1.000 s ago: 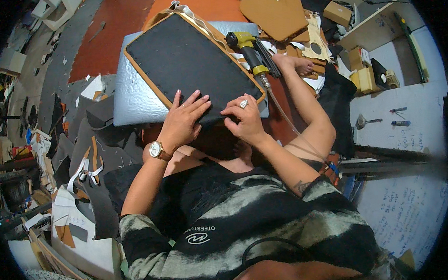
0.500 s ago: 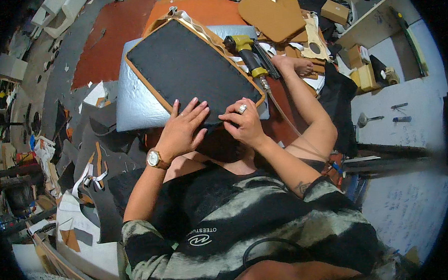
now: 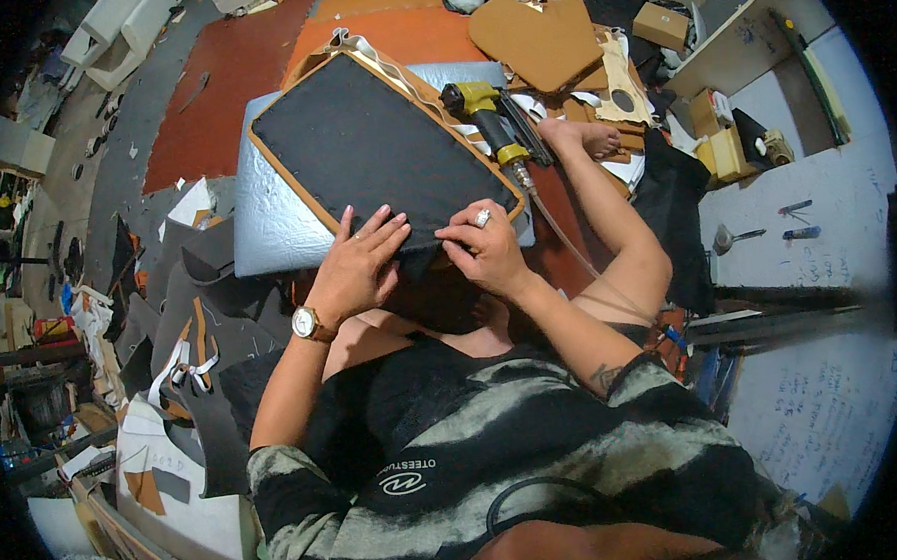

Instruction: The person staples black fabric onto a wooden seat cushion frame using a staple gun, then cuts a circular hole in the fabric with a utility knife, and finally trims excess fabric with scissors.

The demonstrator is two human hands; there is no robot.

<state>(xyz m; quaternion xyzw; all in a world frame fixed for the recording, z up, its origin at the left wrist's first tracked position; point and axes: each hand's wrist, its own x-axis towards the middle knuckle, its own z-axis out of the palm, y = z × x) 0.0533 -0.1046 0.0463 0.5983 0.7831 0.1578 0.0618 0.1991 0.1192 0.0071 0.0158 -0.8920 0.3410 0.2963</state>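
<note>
A black rectangular panel (image 3: 368, 143) with a tan border lies tilted on a silver padded board (image 3: 266, 228) in front of me. My left hand (image 3: 360, 264) rests with spread fingers on the panel's near edge. My right hand (image 3: 482, 250) has fingertips closed on the black fabric near the same edge, right of the left hand. White straps (image 3: 379, 53) run along the panel's far right edge. A yellow and black pneumatic staple gun (image 3: 497, 123) with a clear hose (image 3: 567, 240) lies just beyond the panel's right side.
Tan padded pieces (image 3: 533, 41) and scraps lie at the back right, near my bare foot (image 3: 592, 139). Grey offcuts (image 3: 210, 320) heap at the left. A white shelving unit (image 3: 787, 230) with small tools and foam blocks (image 3: 733, 157) stands at the right.
The panel, board and surroundings sit slightly differently in the picture, a little lower at the top. My left hand is slightly lower; my right fingers stay pinched at the fabric edge.
</note>
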